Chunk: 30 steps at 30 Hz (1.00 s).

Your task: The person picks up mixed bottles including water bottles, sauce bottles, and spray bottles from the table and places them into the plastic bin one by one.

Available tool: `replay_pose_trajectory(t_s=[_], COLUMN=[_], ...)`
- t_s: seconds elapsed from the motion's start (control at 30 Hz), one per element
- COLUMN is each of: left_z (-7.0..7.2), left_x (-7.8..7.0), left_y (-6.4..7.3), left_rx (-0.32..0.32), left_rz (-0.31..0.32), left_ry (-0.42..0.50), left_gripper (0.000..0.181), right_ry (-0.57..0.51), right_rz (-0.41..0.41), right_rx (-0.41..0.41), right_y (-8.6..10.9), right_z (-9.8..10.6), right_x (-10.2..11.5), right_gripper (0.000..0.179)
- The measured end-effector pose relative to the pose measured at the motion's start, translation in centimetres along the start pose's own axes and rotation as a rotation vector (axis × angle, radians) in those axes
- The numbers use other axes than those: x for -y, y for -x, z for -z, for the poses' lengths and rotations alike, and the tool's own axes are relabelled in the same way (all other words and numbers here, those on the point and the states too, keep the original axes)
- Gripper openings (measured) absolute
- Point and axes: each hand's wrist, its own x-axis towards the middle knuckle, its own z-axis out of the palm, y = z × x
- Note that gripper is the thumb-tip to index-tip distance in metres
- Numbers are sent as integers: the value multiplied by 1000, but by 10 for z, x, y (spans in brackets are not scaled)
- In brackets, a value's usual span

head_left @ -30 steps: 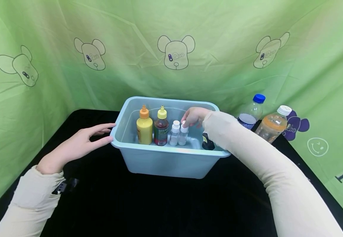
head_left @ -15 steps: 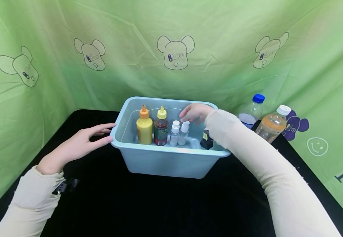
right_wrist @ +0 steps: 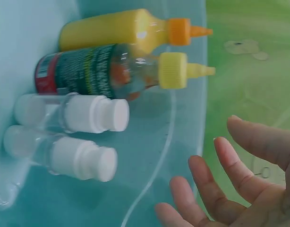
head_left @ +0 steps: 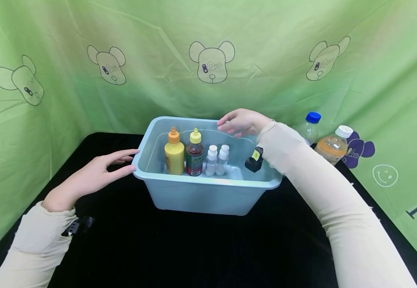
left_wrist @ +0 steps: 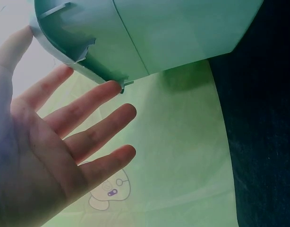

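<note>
A light blue plastic tub (head_left: 201, 196) stands on the black cloth. My left hand (head_left: 102, 176) touches its left rim with straight fingertips; the left wrist view shows that hand (left_wrist: 55, 132) spread at the rim. Over the tub's right back part hovers my right hand (head_left: 242, 122), loosely bent and holding nothing. Upright inside the tub, left to right, are a yellow squeeze bottle (head_left: 174, 158) with an orange nozzle, a dark red sauce bottle (head_left: 195, 160) with a yellow nozzle, and two small clear bottles, one (head_left: 211, 161) beside the other (head_left: 222, 160), both with white caps.
Right of the tub, partly behind the right sleeve, stand a clear bottle with a blue cap (head_left: 313, 117) and an orange-labelled bottle (head_left: 332, 148) with a white cap. A green curtain (head_left: 150, 80) hangs around the back and sides. A black wrist camera (head_left: 254, 160) hangs under the right sleeve.
My right hand has let go of the rightmost small bottle's cap and risen up and back, toward the tub's rear rim. The left hand has stayed at the left rim.
</note>
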Motion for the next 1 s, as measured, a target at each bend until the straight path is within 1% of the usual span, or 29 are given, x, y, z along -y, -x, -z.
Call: replay_pose_trajectory(t_s=[0.23,0.43,0.67,1.0], left_z=[0,0,-1,-1], left_x=[-1,1,2,2], left_y=[0,1,0,0], left_rx=[7,7,7,3], left_rz=[8,3,5,8], left_ry=[-4,-1,-3,-9], left_gripper=[50,50,50,51], right_ry=[-48,-86,-84,-118], right_rz=[57,86,116,173], right_rx=[13,-11,-16,-16], right_y=[14,25,36,58], right_z=[9,14,20,28], right_x=[6,10,12,10], right_gripper=[46,43,45,41])
